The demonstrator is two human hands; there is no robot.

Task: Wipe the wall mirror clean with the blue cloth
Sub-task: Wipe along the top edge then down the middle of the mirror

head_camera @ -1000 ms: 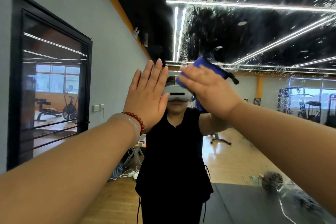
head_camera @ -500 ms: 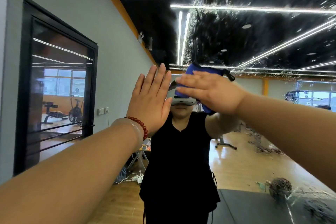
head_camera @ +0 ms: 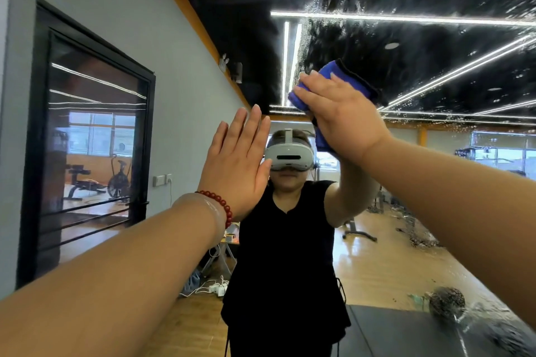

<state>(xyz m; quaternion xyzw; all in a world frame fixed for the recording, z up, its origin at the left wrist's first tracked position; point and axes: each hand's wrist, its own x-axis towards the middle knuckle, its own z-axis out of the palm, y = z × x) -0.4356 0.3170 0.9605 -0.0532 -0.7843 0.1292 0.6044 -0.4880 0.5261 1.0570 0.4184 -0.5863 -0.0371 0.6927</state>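
Wet drops (head_camera: 327, 46) covered the mirror (head_camera: 435, 46) up high, so my right hand (head_camera: 342, 116), held flat, pressed the cloth (head_camera: 351, 78) there; my left hand (head_camera: 237, 159), open too, leaned lower on the mirror, probably for balance.

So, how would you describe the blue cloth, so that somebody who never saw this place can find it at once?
Look at the big wall mirror, speckled with droplets at the upper right. Near its middle the cloth is pressed to the glass under the right hand, higher than the empty left hand. It is the only bright blue thing, with a dark edge.
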